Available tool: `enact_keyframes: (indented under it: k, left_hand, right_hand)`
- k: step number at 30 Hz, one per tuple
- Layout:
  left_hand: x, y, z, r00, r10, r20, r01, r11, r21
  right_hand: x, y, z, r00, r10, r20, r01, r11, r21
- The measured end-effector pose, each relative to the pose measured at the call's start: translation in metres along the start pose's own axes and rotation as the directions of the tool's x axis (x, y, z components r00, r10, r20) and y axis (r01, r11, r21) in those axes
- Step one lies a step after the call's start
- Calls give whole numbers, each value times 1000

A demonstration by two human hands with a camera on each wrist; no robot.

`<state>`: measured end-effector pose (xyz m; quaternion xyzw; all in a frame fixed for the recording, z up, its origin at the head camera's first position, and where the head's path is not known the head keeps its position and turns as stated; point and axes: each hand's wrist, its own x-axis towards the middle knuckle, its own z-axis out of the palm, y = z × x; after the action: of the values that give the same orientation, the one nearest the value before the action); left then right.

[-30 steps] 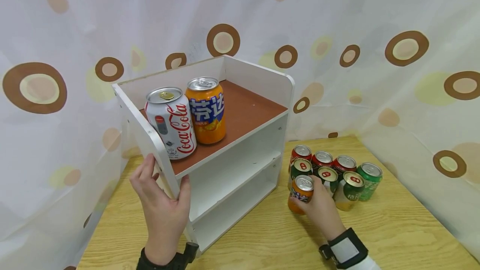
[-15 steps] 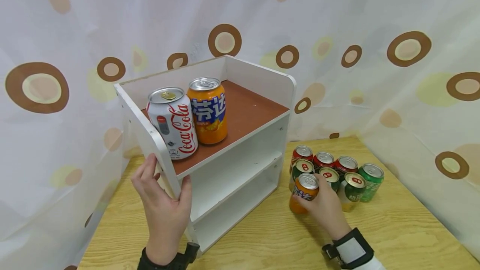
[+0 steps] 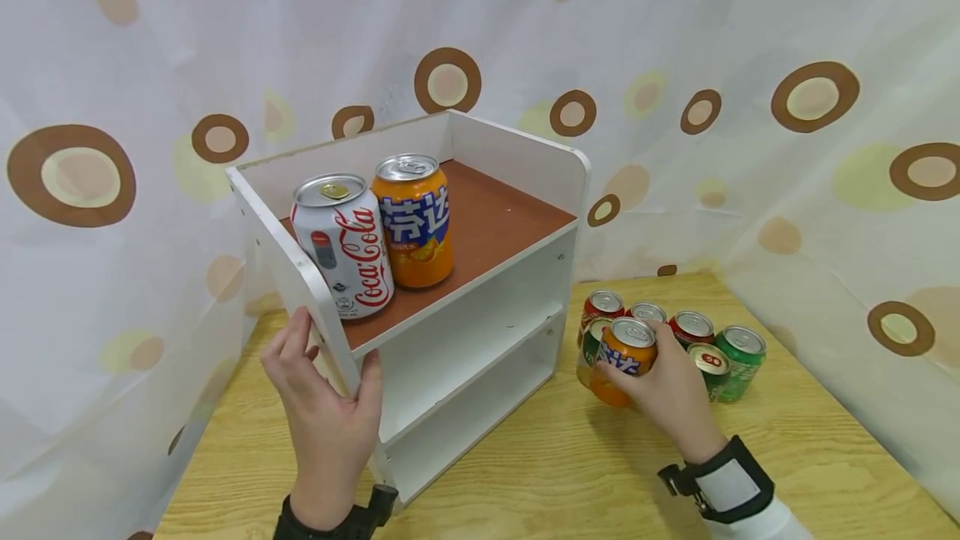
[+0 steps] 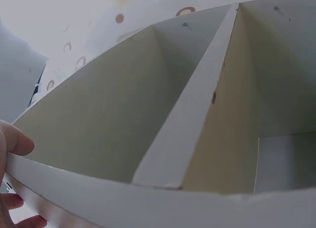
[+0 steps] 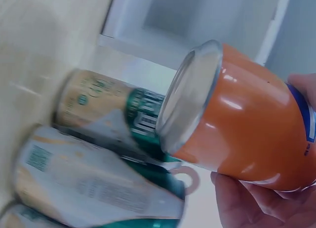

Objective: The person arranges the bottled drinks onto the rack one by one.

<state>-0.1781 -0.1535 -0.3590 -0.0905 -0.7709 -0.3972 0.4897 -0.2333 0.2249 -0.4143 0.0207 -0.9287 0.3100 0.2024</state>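
Note:
My right hand (image 3: 678, 398) grips an orange Fanta can (image 3: 628, 361) between thumb and fingers, in front of a group of cans. In the right wrist view the can (image 5: 252, 124) is tilted, its metal bottom clear of the table. My left hand (image 3: 330, 415) holds the near left side panel of a white shelf unit (image 3: 536, 148), thumb at the front and fingers outside. On the brown top stand a silver-white Coca-Cola can (image 3: 348, 252) and another orange Fanta can (image 3: 416, 227), side by side. Fingers (image 4: 17, 139) and the inner boards show in the left wrist view.
Right of the shelf, several cans stand close together on the wooden table (image 3: 510, 473): red cans (image 3: 692, 325), green-and-gold cans (image 3: 708, 363) and a green can (image 3: 742, 357). The held can and hand partly hide them. A patterned curtain (image 3: 480, 23) hangs behind.
My right hand has lifted the orange Fanta can off the table, moving it up and slightly right. The left hand and the shelf have stayed put.

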Motion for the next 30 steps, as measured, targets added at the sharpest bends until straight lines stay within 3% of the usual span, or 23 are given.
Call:
enact_keyframes:
  k: [11, 30]
  left_hand:
    - [-1, -1, 0, 1000, -8, 2, 8, 1000, -3]
    - [-1, 0, -1, 1000, -22, 19, 22, 1000, 0]
  right_hand:
    - [14, -25, -31, 998, -43, -43, 44, 999, 20]
    - [42, -59, -67, 996, -79, 47, 77, 995, 56]
